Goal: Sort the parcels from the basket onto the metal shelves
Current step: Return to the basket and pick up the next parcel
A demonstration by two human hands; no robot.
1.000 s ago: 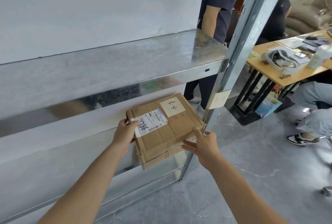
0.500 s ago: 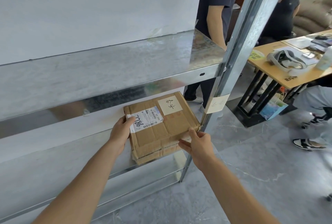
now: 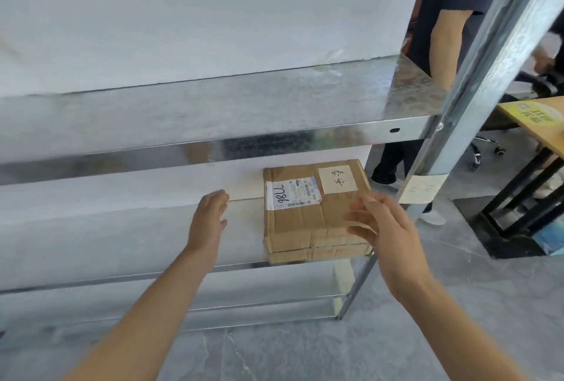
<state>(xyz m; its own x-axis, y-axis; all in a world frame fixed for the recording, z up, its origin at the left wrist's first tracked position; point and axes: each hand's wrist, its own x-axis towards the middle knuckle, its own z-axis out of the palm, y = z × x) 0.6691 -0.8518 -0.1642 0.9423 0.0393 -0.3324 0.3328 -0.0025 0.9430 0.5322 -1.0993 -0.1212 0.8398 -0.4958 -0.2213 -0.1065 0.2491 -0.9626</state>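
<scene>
A flat brown cardboard parcel point(image 3: 308, 218) with a white shipping label and a cream handwritten note lies on the right end of the middle metal shelf point(image 3: 122, 246). My left hand point(image 3: 210, 215) hovers open to the left of the parcel, apart from it. My right hand point(image 3: 381, 228) is open in front of the parcel's right side, fingers spread, holding nothing. The basket is out of view.
The upper shelf point(image 3: 213, 111) runs above, a lower shelf point(image 3: 213, 304) below. The shelf's upright post point(image 3: 476, 75) with a paper tag stands at right. A person point(image 3: 442, 29) stands behind the rack. A wooden desk point(image 3: 537, 118) is at far right. Grey floor lies below.
Both hands have let go of the parcel, which now rests on the middle shelf. The left hand drew away to the left, the right hand pulled back slightly.
</scene>
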